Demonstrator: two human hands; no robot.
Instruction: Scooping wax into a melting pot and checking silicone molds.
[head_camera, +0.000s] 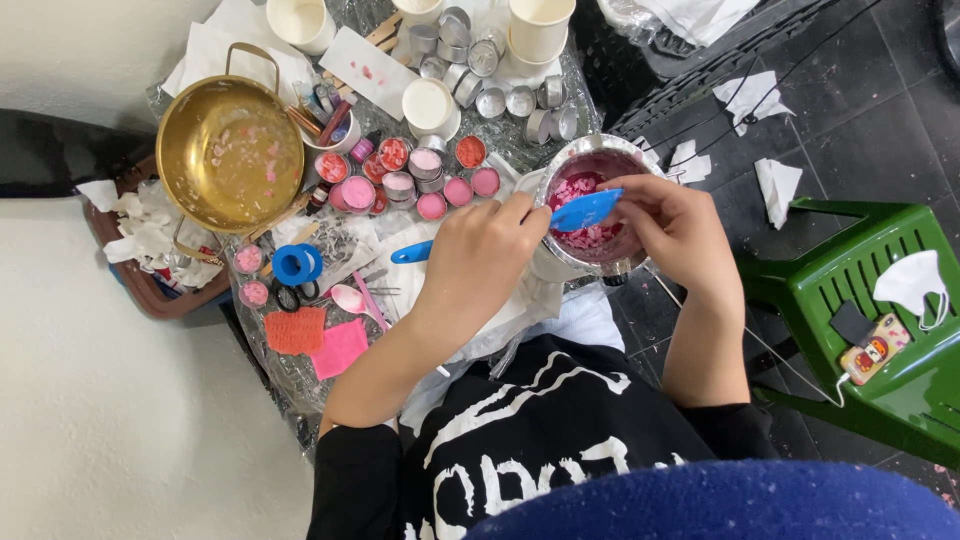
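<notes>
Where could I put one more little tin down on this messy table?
Hardly anywhere. The best gap is the pale patch between the blue tape roll and the left hand, though small tools lie there. Around the gold pan, the pink-filled tins and the empty tins it is packed.

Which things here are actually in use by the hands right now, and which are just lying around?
In use:
left hand
right hand
blue scraper, held over the cup
metal cup with pink flakes

Lying about:
brass pan
small tins of pink and red wax
empty tins
blue tape roll
green chair
white mask
</notes>
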